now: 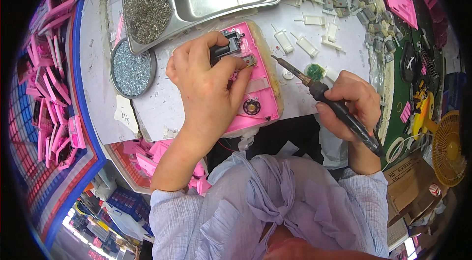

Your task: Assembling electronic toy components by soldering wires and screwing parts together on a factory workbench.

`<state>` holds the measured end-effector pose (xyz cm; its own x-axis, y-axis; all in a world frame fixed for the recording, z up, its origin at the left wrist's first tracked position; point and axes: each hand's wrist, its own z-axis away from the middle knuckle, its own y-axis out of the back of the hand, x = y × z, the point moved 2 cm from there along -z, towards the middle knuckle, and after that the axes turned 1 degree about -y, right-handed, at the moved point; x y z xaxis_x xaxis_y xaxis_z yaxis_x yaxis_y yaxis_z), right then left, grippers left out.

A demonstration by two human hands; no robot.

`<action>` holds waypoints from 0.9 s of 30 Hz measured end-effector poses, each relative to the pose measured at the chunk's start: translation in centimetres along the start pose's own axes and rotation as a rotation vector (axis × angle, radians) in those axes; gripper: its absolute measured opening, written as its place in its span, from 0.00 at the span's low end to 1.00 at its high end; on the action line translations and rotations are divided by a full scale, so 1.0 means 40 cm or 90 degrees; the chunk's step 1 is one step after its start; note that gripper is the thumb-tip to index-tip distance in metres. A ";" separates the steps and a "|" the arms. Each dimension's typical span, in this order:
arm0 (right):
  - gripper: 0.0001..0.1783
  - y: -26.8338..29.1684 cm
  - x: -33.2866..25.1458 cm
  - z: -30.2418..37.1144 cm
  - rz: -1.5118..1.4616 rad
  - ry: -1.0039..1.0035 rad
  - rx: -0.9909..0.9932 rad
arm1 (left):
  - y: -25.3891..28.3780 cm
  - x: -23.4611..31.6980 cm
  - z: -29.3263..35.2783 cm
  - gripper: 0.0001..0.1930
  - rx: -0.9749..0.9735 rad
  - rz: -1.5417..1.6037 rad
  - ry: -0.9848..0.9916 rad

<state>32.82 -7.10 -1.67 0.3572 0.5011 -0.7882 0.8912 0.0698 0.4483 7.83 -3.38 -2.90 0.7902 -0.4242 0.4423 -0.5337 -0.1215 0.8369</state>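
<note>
The fingers (pixel 232 65) of your left hand (pixel 202 75) are drawn nearly together at a small metal piece (pixel 250 60) in the pink casing (pixel 268 105); whether they pinch it or only steady it cannot be told. The casing lies open on a pale pad (pixel 259 38) at the middle of the table, with a dark grey mechanism (pixel 232 42) at its far end and a round speaker (pixel 251 107) at its near end. Your right hand (pixel 355 101) is closed about the handle of a soldering iron (pixel 339 107), whose tip stands clear of the casing. The work appears partway along: major parts are seated, while soldering at the metal piece and covering the casing seem to remain; finished joints are too small to discern. Farther out lie white plastic parts (pixel 307 46), a round tin (pixel 154 70) of small metal pieces, and a steel tray (pixel 179 1) heaped with springs (pixel 147 14).
</note>
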 end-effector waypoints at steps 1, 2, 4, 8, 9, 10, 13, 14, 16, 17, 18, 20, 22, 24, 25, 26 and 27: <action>0.16 -0.002 0.001 0.001 0.000 0.004 0.006 | 0.001 0.000 0.000 0.07 -0.003 -0.001 0.002; 0.16 -0.003 0.001 0.002 0.000 0.009 0.012 | 0.002 0.000 0.000 0.07 -0.006 -0.001 0.004; 0.16 -0.002 -0.001 0.000 0.002 0.012 0.004 | 0.003 0.001 0.000 0.07 -0.008 -0.002 0.006; 0.16 -0.003 0.000 0.002 0.001 0.016 0.005 | 0.003 -0.002 0.004 0.08 -0.005 -0.001 0.005; 0.17 -0.004 0.001 0.003 0.001 0.018 0.005 | 0.003 -0.002 0.005 0.08 -0.005 0.000 0.004; 0.17 -0.004 0.000 0.002 0.002 0.018 0.004 | 0.003 -0.002 0.005 0.08 -0.004 0.001 0.003; 0.17 -0.006 0.001 0.003 -0.001 0.020 0.005 | 0.004 -0.002 0.004 0.08 -0.004 0.004 0.000; 0.17 -0.006 0.001 0.003 -0.003 0.020 0.006 | 0.004 -0.002 0.004 0.08 -0.003 0.005 0.000; 0.17 -0.007 0.000 0.002 -0.004 0.019 0.005 | 0.004 -0.002 0.005 0.08 -0.002 0.006 0.000; 0.17 -0.007 0.000 0.002 -0.004 0.018 0.004 | 0.004 -0.002 0.005 0.07 -0.001 0.006 0.000; 0.17 -0.008 0.001 0.002 -0.004 0.019 0.005 | 0.005 -0.002 0.006 0.07 -0.001 0.006 0.000; 0.17 -0.009 0.003 0.004 -0.001 0.019 0.006 | 0.012 0.003 0.002 0.07 -0.017 -0.019 -0.010; 0.17 -0.012 0.003 0.004 -0.005 0.020 0.012 | 0.015 0.004 0.002 0.07 -0.026 -0.029 -0.015; 0.17 -0.015 0.004 0.004 -0.008 0.021 0.015 | 0.014 0.003 0.004 0.07 -0.029 -0.026 -0.014; 0.17 -0.016 0.005 0.004 -0.008 0.022 0.016 | 0.012 0.001 0.005 0.07 -0.019 -0.015 -0.013; 0.17 -0.016 0.005 0.004 -0.008 0.023 0.016 | 0.008 -0.003 0.008 0.07 -0.009 -0.005 -0.012; 0.17 -0.016 0.005 0.003 -0.008 0.022 0.015 | 0.006 -0.005 0.009 0.07 0.001 0.006 -0.012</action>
<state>32.37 -7.16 -2.16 0.3358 0.5301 -0.7786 0.9023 0.0563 0.4274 7.44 -3.63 -2.92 0.7794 -0.4417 0.4442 -0.5416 -0.1187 0.8322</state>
